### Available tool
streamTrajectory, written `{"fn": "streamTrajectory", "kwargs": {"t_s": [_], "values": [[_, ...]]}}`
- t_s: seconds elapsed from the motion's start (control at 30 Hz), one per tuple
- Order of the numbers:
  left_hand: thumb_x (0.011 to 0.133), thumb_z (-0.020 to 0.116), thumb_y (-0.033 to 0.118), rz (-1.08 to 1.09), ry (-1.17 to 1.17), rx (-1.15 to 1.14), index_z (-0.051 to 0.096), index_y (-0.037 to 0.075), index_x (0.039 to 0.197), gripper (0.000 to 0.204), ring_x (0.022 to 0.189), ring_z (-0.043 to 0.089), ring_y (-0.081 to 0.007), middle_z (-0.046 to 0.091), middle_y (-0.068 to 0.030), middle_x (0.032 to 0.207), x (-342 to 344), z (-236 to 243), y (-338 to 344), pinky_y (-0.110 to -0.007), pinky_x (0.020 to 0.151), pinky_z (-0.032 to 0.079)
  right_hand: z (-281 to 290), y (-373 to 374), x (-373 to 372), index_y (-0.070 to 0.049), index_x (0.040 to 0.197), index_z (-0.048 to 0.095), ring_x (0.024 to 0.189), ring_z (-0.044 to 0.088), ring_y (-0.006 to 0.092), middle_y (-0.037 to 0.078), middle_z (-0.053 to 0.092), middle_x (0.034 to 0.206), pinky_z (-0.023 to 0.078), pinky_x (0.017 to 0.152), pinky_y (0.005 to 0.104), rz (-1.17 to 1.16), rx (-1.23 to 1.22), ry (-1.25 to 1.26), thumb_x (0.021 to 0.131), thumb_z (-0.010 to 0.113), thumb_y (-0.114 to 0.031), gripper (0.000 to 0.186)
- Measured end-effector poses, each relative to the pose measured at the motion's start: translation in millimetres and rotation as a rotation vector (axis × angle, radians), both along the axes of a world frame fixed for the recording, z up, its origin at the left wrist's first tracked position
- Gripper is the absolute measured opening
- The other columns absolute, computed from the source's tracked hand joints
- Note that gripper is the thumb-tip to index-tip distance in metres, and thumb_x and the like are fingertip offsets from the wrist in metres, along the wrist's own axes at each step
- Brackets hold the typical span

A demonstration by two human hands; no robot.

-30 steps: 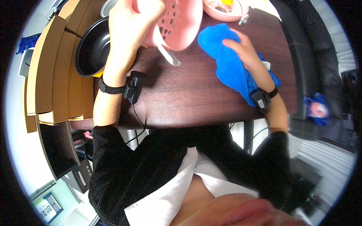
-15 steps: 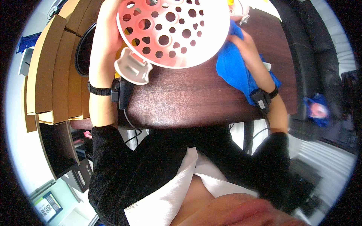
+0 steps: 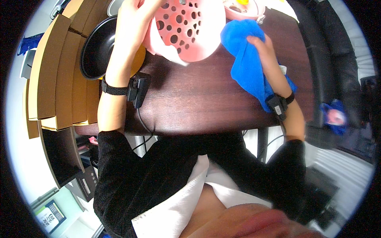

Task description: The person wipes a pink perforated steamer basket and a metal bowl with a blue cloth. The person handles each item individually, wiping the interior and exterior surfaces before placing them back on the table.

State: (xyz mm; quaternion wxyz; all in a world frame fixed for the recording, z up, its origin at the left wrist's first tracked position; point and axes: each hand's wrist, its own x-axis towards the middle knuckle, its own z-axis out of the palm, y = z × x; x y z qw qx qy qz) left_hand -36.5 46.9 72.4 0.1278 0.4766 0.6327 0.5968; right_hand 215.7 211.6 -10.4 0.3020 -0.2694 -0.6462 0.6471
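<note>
Tilted over the far part of the table is a pink colander [image 3: 208, 37] with round holes. Its upper part runs out of view. My left hand [image 3: 130, 29] grips the colander by its left side, fingers partly cut off by the top edge. To the right, a bunched blue cloth [image 3: 243, 45] is held in my right hand [image 3: 264, 51], its lower end hanging toward my wrist. The cloth is close to the colander's right rim; I cannot tell whether they touch.
Left of my left forearm stands a black round pan or bowl [image 3: 97, 51], with something yellow [image 3: 138, 62] beside it. A pink container [image 3: 260, 12] holding a yellow item is at the far right. Cardboard boxes [image 3: 49, 79] line the left side of the dark wooden table [image 3: 190, 99].
The colander has turned and tipped, and its grey-white handle piece has swung out of sight. My left hand has shifted right, uncovering the black pan. The blue cloth now bunches up higher.
</note>
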Motion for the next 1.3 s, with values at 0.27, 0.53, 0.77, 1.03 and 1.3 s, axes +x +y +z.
{"fn": "streamTrajectory", "kwargs": {"t_s": [0.27, 0.53, 0.77, 1.03, 1.3], "values": [[0.088, 0.049, 0.033, -0.042, -0.731, 0.081, 0.052, 0.006, 0.130, 0.050, 0.107, 0.057, -0.0222, 0.060, -0.0092, 0.121, 26.2, 25.8, -13.7, -0.034, 0.093, 0.045, -7.2, 1.7, -6.3, -0.001, 0.109, 0.060, 0.081, 0.061, 0.0116, 0.005, 0.065, 0.093, 0.051, 0.071, 0.0254, -0.032, 0.020, 0.012, 0.087, 0.059, -0.013, 0.026], [0.083, 0.053, 0.045, 0.026, -0.753, 0.211, 0.056, 0.007, 0.121, 0.054, 0.101, 0.057, -0.0250, 0.060, -0.0097, 0.116, 31.5, 32.1, -18.8, -0.038, 0.088, 0.045, -5.2, -2.1, -9.9, 0.000, 0.111, 0.061, 0.081, 0.063, 0.0125, 0.006, 0.066, 0.096, 0.052, 0.072, 0.0253, -0.072, -0.023, 0.022, 0.088, 0.059, -0.010, 0.024], [0.083, 0.053, 0.045, -0.005, -0.811, 0.223, 0.056, 0.007, 0.121, 0.054, 0.101, 0.058, -0.0247, 0.060, -0.0103, 0.116, 39.1, 34.7, -21.0, -0.036, 0.087, 0.046, 4.1, -7.5, -9.3, -0.001, 0.119, 0.057, 0.092, 0.063, 0.0165, 0.011, 0.065, 0.105, 0.050, 0.081, 0.0283, -0.025, 0.138, -0.217, 0.085, 0.066, -0.018, 0.039], [0.089, 0.049, 0.034, -0.027, -0.381, 0.187, 0.051, 0.003, 0.129, 0.051, 0.110, 0.056, -0.0218, 0.058, -0.0110, 0.122, 20.2, 24.0, -21.9, -0.034, 0.095, 0.043, -18.6, -9.0, -10.8, -0.002, 0.122, 0.053, 0.107, 0.060, 0.0337, 0.020, 0.060, 0.116, 0.047, 0.093, 0.0396, 0.198, 0.776, -0.398, 0.069, 0.077, -0.041, 0.070], [0.087, 0.052, 0.033, 0.011, -0.414, 0.183, 0.052, 0.001, 0.128, 0.051, 0.112, 0.055, -0.0196, 0.058, -0.0104, 0.123, 25.8, 32.8, -31.2, -0.031, 0.095, 0.042, -5.9, -36.3, -15.7, -0.007, 0.121, 0.053, 0.098, 0.063, 0.0377, 0.019, 0.061, 0.110, 0.052, 0.083, 0.0457, 0.057, 1.066, -0.602, 0.063, 0.077, -0.048, 0.075]]}}
